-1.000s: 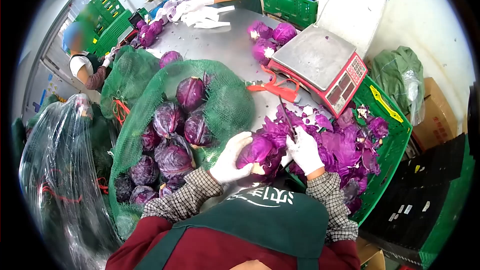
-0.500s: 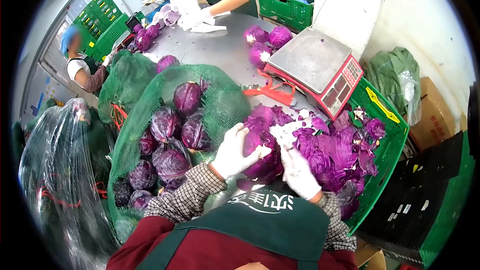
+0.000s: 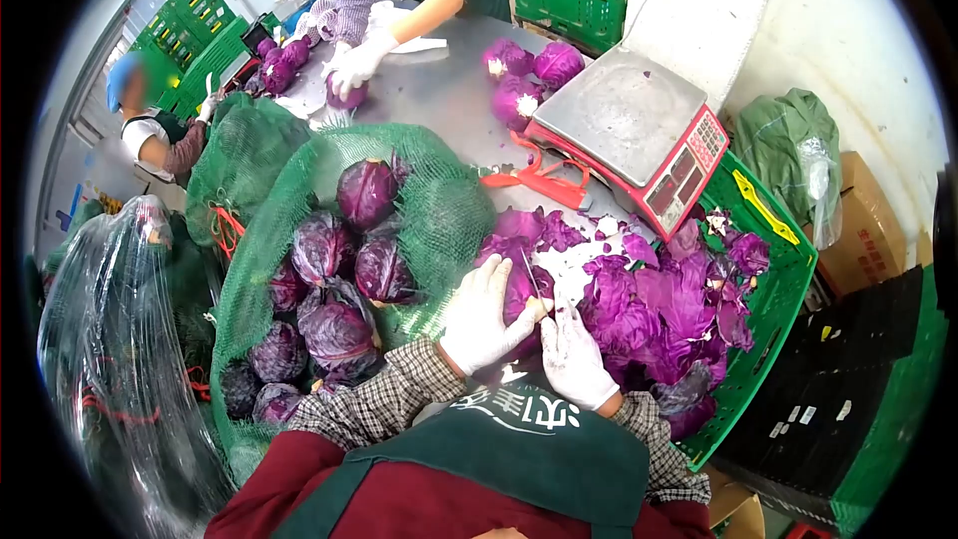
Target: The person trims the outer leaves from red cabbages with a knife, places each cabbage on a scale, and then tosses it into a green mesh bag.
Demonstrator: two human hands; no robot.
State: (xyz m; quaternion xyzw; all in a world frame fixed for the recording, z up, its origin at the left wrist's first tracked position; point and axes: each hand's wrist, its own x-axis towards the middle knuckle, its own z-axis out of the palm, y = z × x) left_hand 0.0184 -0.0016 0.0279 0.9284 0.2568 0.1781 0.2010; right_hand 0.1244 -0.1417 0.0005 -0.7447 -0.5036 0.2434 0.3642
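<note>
Your gloves [image 3: 483, 319]: matt cloth | your red cabbage [image 3: 515, 293]: smooth, slightly glossy | your tabletop [image 3: 431, 92]: smooth, shiny metal | your mesh sack [image 3: 447, 225]: rough plastic netting | scale platter [image 3: 621, 112]: dull metal

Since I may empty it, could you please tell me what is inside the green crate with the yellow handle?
The green crate holds a heap of loose purple cabbage leaves with pale scraps; they hide its bottom and anything underneath.

Lettering [image 3: 534, 410] on the green apron [image 3: 479, 459] and brown carton [image 3: 870, 230] is illegible.
</note>
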